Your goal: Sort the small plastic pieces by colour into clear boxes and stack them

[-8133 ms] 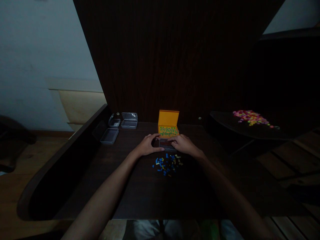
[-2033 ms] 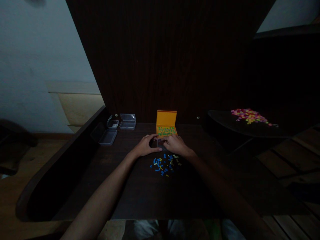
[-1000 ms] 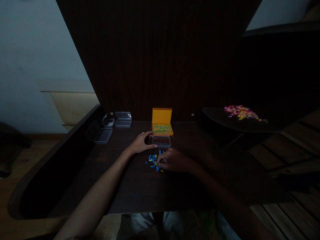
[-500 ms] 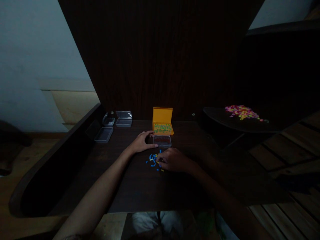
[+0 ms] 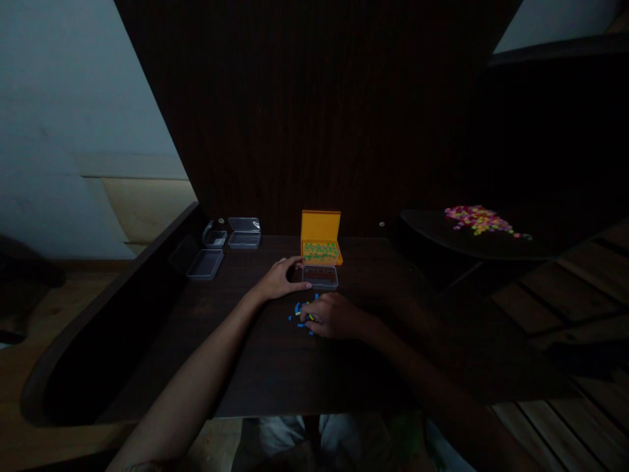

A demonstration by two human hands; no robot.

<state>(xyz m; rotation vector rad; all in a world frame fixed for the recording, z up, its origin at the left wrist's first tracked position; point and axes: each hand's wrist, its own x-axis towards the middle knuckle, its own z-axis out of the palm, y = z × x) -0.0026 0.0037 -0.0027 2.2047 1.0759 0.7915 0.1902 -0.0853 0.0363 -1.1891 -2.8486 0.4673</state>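
Note:
A heap of small blue and yellow pieces (image 5: 298, 310) lies on the dark wooden table (image 5: 275, 367). My right hand (image 5: 333, 315) rests over the heap, fingers curled and pinched at the pieces, hiding most of them. Behind it sits a small clear box (image 5: 320, 277) with dark reddish contents. My left hand (image 5: 278, 279) lies flat beside that box, fingers stretched toward its left edge. An open orange case (image 5: 321, 237) with green and yellow pieces stands just behind the clear box.
Three clear plastic boxes (image 5: 244, 233) sit at the table's back left. A pile of pink and yellow pieces (image 5: 478, 219) lies on a dark side shelf at the right. A dark panel rises behind the table. The scene is dim.
My right hand left the clear box and dropped onto the heap of blue and yellow pieces, sliding slightly left over it. My left hand stayed beside the box.

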